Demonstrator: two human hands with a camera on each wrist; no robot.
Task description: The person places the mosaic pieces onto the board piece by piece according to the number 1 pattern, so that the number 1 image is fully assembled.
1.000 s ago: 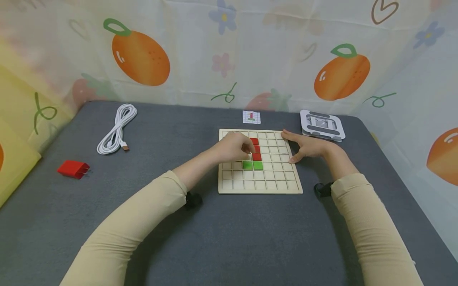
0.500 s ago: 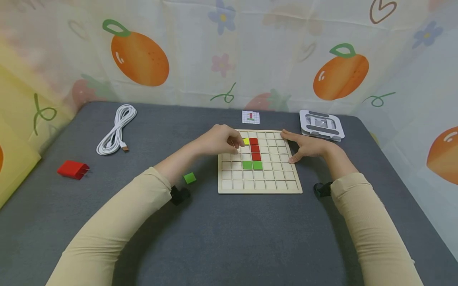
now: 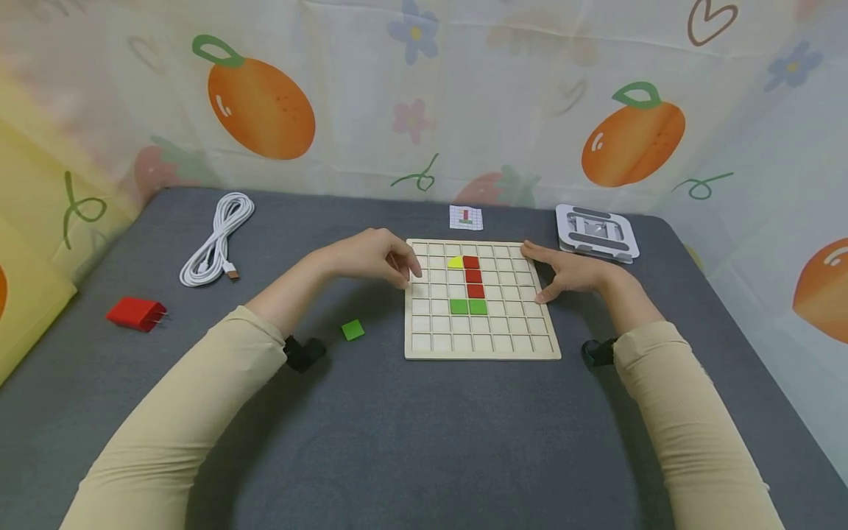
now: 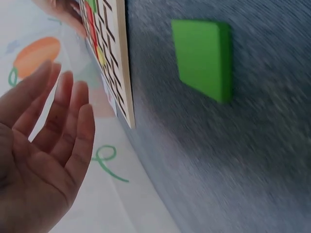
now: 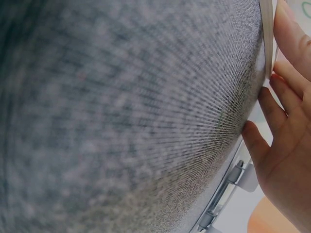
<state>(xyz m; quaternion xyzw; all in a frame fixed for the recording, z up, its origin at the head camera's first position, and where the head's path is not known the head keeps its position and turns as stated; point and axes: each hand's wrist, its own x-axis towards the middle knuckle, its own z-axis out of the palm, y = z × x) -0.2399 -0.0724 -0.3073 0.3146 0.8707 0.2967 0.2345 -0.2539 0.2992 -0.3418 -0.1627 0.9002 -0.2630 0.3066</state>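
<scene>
A light wooden grid board (image 3: pixel 519 344) lies on the dark table. Three red square tiles (image 3: pixel 473 276) form a column on it, with two green tiles (image 3: pixel 467 306) below and a yellow triangular tile (image 3: pixel 456 262) left of the top red one. My left hand (image 3: pixel 371 255) hovers at the board's left edge, fingers loosely bent and holding nothing; the left wrist view shows its bare palm (image 4: pixel 41 167). Below it, a loose green tile (image 3: pixel 353 330) lies on the table. My right hand (image 3: pixel 575 271) rests with spread, fairly straight fingers along the board's right edge.
Behind the board lies a small pattern card (image 3: pixel 466 217). A grey-and-white folded stand (image 3: pixel 598 232) sits at the back right. On the left are a coiled white cable (image 3: pixel 216 239) and a red plug adapter (image 3: pixel 135 313). A fruit-printed curtain (image 3: pixel 371 96) hangs behind the table.
My left hand has drawn back leftward from beside the red tiles to the board's left edge, uncovering the yellow triangular tile and the loose green tile. My right hand stays put.
</scene>
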